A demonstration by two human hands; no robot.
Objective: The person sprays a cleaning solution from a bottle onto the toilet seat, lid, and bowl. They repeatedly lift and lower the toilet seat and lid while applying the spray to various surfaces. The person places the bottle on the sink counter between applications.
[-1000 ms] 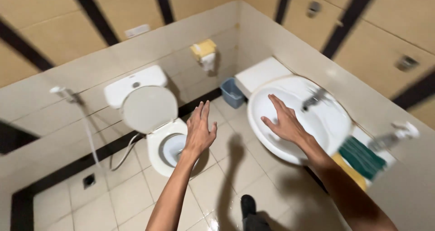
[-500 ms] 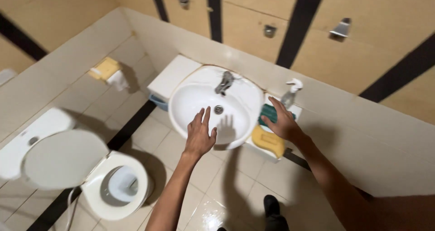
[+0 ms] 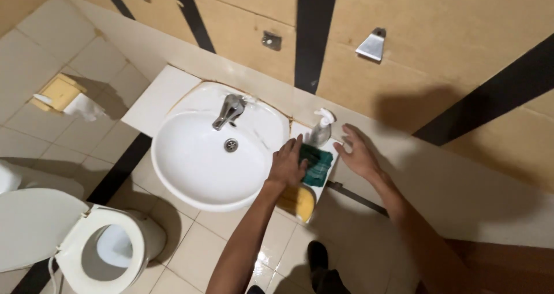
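Bathroom seen from above. White sink (image 3: 202, 161) at frame middle, metal tap (image 3: 229, 110) on top rim. Small white surface (image 3: 333, 155) right of sink holds green cloth (image 3: 317, 164), yellow sponge (image 3: 304, 202), soap pump bottle (image 3: 320, 129). Left hand (image 3: 287, 167) lies flat on cloth, fingers loose, grip unclear. Right hand (image 3: 359, 154) open, fingers spread, just right of bottle, holds nothing. Toilet (image 3: 107, 248) lower left. Tan walls with black stripes, pale floor tiles.

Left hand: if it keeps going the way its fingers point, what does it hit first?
Likely the pump soap bottle. The left hand lies by the green cloth, fingers aimed up-right at it; depth unclear.
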